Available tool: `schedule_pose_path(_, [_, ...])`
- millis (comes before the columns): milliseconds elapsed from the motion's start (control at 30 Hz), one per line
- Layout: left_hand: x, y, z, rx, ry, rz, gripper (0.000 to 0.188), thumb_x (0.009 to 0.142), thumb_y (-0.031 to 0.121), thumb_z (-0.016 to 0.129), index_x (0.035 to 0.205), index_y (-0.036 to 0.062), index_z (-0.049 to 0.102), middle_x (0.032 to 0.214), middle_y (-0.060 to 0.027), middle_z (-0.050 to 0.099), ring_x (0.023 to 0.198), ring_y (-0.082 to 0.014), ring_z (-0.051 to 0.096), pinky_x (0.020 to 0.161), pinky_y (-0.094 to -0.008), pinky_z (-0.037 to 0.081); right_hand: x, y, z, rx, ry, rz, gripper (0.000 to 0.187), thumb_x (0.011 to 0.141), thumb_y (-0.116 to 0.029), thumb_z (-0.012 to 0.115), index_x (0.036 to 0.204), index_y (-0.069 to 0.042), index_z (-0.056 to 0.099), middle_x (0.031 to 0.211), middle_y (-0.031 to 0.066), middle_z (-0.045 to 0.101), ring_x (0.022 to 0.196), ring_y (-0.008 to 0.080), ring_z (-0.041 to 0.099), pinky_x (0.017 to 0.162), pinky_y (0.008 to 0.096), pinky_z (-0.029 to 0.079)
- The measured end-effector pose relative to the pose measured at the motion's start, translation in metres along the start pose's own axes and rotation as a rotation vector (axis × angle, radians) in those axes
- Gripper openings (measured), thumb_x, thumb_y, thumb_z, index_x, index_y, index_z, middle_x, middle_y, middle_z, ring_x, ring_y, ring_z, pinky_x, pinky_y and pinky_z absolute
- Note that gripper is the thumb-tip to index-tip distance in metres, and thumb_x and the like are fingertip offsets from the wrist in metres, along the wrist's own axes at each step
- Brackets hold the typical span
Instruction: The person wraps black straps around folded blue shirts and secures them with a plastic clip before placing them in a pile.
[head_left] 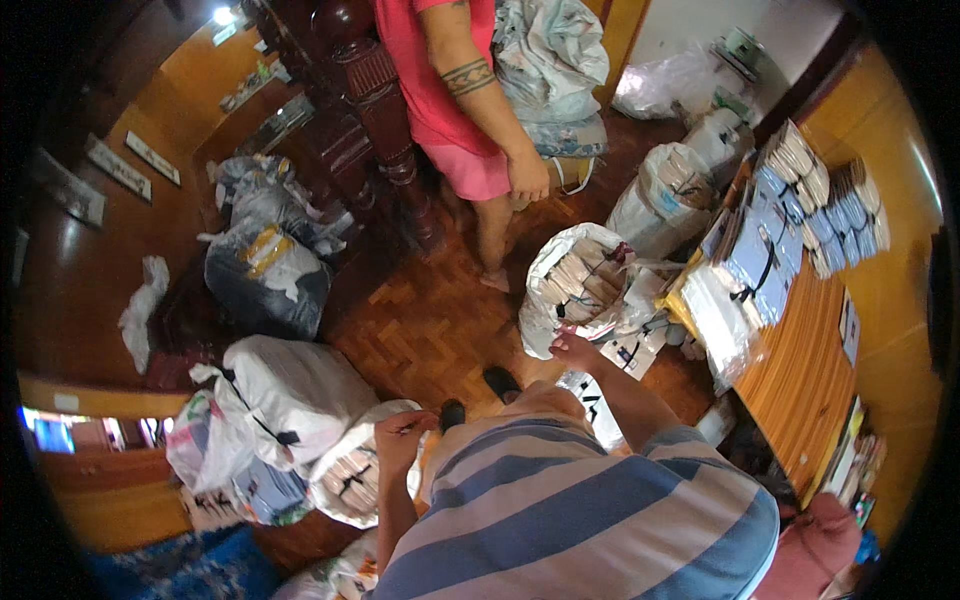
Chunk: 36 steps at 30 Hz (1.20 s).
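My left hand [403, 432] hangs at my side above a white sack [322, 497] holding tied bundles of flat, brownish pieces [352, 478]. Its fingers look loosely extended, and I see nothing in them. Out in front, my right hand [573, 352] is curled beside the lower edge of another white sack [540, 335]. Whatever its fingers may hold is too small to make out, and I cannot tell whether it touches the sack. That sack stands open and is full of beige bundles [590, 280] with dark ties. Below my right forearm lie flat white pieces with black marks [598, 408].
Another person [440, 95] in red stands ahead, one arm hanging. Stacked bundles of blue-grey pieces [770, 240] rest on a wooden table [800, 380] at right. A stuffed white sack [290, 395] and a black bag [270, 290] are at left. Parquet floor [410, 325] lies between.
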<state>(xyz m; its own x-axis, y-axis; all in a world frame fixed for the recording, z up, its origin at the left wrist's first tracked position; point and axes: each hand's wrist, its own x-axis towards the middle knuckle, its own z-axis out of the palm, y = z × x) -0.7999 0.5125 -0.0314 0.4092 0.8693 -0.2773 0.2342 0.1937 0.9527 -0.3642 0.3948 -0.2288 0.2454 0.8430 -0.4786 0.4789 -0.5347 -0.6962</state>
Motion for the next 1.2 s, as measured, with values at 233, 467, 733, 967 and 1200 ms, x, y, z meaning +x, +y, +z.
schedule_pose_path(233, [0.041,-0.012,-0.082,0.447,-0.364,-0.001,0.017,0.091,0.016,0.079,0.097,0.0008,0.080,0.088,-0.0099,0.079,0.080,-0.0157,0.074,0.074,-0.0318,0.058,-0.130,0.067,0.139,-0.156,-0.017,0.451,0.051,0.098,-0.051,0.053,0.114,-0.007,0.073,0.107,0.0232,0.075,0.099,0.0345,0.073,0.090,0.0465,0.056])
schedule_pose_path(467, [0.076,-0.015,-0.115,0.721,-0.655,0.128,0.024,0.088,0.023,0.080,0.096,0.0000,0.078,0.084,-0.0131,0.077,0.076,-0.0180,0.074,0.068,-0.0326,0.054,-0.281,0.031,0.262,0.009,0.099,0.649,0.050,0.105,-0.047,0.043,0.125,-0.008,0.067,0.109,0.0231,0.072,0.098,0.0419,0.071,0.084,0.0479,0.059])
schedule_pose_path(733, [0.081,0.000,-0.051,0.615,-0.905,0.201,0.023,0.091,0.020,0.077,0.100,-0.0018,0.077,0.087,-0.0122,0.078,0.077,-0.0160,0.073,0.072,-0.0311,0.056,-0.346,0.021,0.346,0.316,0.358,0.928,0.043,0.089,-0.043,0.064,0.111,-0.009,0.078,0.115,0.0205,0.074,0.108,0.0402,0.070,0.094,0.0451,0.055])
schedule_pose_path(967, [0.053,0.006,0.004,0.649,-1.045,0.308,0.021,0.095,0.018,0.073,0.102,-0.0009,0.077,0.082,-0.0128,0.076,0.074,-0.0180,0.073,0.068,-0.0301,0.054,-0.379,0.034,0.374,0.200,0.361,0.890,0.040,0.089,-0.038,0.064,0.110,-0.007,0.077,0.103,0.0217,0.075,0.099,0.0391,0.072,0.088,0.0443,0.057])
schedule_pose_path(1200, [0.012,0.002,0.047,0.686,-1.182,0.327,0.018,0.097,0.015,0.072,0.104,-0.0010,0.076,0.088,-0.0091,0.076,0.079,-0.0146,0.071,0.072,-0.0291,0.055,-0.409,0.012,0.364,0.516,0.589,0.861,0.041,0.095,-0.039,0.062,0.111,-0.003,0.077,0.107,0.0236,0.075,0.102,0.0394,0.072,0.091,0.0451,0.056])
